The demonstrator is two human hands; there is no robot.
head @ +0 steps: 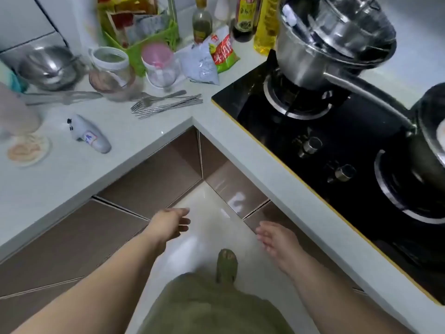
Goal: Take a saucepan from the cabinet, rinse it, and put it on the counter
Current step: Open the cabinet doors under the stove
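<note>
Head view. Left hand (168,222): empty, fingers (184,221) loosely apart, reaching toward the brown cabinet doors (149,179) under the corner of the desk (134,131). Right hand (277,237): empty, fingers spread, near the door below the hob (337,150).

Saucepan: none out of the cabinet; all doors appear shut, though blur makes this uncertain.

Risk: the corner doors meet at an angle, so one swung open may strike the other or the person's foot (226,263).

Surroundings: a steel pot (320,51) on the burner, loose cutlery (166,106), jars (110,68) and bottles (245,18) crowd the desk, leaving little room to set anything down.
</note>
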